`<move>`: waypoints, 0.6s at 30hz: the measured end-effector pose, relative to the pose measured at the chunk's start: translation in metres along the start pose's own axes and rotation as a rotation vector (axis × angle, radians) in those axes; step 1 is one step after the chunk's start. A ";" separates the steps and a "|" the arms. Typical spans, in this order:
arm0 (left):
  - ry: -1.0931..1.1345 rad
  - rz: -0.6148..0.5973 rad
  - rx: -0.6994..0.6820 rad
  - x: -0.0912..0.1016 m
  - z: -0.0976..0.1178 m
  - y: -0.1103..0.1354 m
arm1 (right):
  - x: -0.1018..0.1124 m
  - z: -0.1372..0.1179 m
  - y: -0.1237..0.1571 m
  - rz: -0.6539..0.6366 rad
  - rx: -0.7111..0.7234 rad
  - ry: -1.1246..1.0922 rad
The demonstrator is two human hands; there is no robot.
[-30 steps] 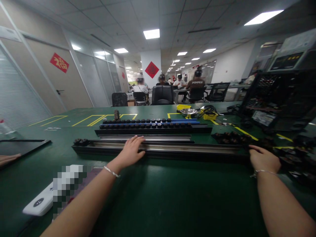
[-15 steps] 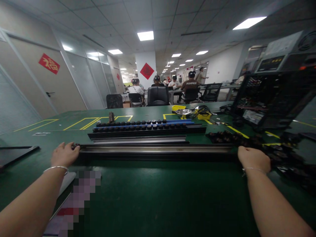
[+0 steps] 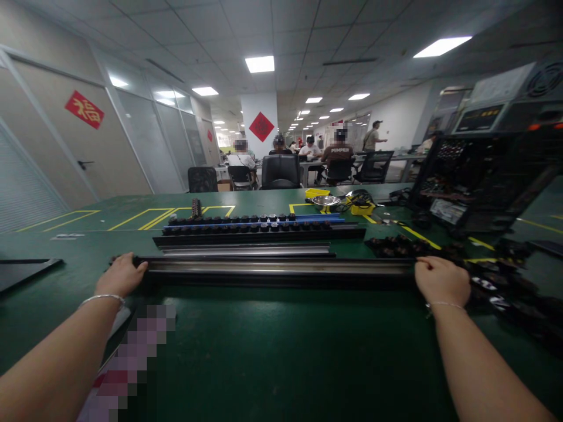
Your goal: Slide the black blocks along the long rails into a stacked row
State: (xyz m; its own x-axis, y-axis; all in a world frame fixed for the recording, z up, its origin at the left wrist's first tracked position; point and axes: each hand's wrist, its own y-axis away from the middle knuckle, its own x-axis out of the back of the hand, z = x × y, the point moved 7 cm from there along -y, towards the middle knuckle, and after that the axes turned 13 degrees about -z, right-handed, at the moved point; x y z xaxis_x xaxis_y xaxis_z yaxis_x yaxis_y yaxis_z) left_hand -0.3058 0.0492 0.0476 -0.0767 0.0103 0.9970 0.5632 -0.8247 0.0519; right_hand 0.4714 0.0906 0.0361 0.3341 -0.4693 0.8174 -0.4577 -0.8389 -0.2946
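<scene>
A long black rail [image 3: 281,271] with a shiny metal channel lies crosswise in front of me on the green table. My left hand [image 3: 123,275] is closed around its left end, fingertips over the dark end piece. At the other end my right hand [image 3: 442,282] is curled into a fist on the rail, its fingertips hidden. Just behind lies a shorter silver rail [image 3: 246,250]. Beyond that, a black and blue rail assembly [image 3: 259,227] carries rows of small black rollers.
Piles of small black parts [image 3: 497,275] lie beside my right hand. An open black computer case [image 3: 475,181] stands at the right. A metal bowl [image 3: 325,201] and a yellow bin [image 3: 362,206] sit farther back. A dark flat tray [image 3: 30,272] lies left. People sit beyond the table.
My right hand has shifted a little to the left along the rail end. My left hand has moved slightly right, its fingers now closer around the other end.
</scene>
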 end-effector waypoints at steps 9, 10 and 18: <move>-0.014 0.024 -0.014 0.002 0.004 -0.004 | -0.013 -0.010 -0.002 -0.163 0.011 0.032; -0.014 0.024 -0.022 0.003 0.005 -0.004 | -0.013 -0.011 -0.001 -0.167 0.013 0.035; 0.002 0.026 -0.029 0.004 0.005 -0.005 | -0.016 -0.016 0.001 -0.100 0.066 -0.016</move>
State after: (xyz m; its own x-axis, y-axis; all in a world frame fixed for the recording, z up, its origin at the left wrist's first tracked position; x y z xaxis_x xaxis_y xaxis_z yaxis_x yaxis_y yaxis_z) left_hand -0.3042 0.0561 0.0521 -0.0641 -0.0130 0.9979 0.5408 -0.8408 0.0238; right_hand 0.4528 0.1012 0.0307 0.3888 -0.3862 0.8365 -0.3661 -0.8979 -0.2444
